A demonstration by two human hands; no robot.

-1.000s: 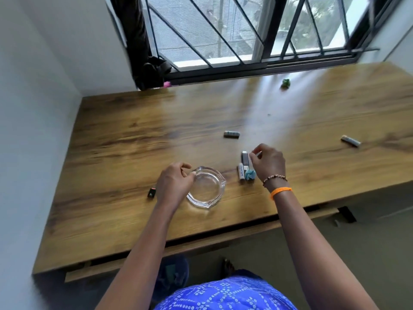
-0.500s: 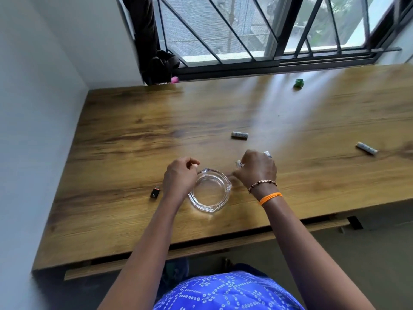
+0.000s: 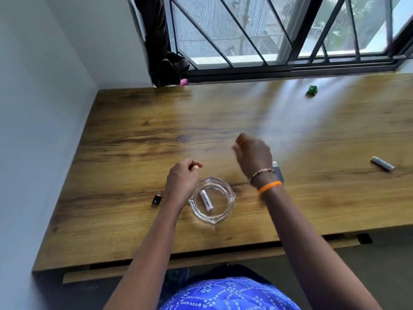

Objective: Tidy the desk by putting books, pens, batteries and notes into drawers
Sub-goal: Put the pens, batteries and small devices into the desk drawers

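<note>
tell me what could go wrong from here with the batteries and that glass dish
1. The right hand is blurred, reaching past the glass dish; its forearm could clip the rim and slide it.
2. The battery half hidden under that wrist may get nudged and roll.
3. The far battery lies loose and alone at the right, easy to miss.

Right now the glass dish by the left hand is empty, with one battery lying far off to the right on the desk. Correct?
Not quite. The head view shows the dish holds a white battery. The rest stands: it sits by the left hand, and another battery lies far right on the desk.
</note>
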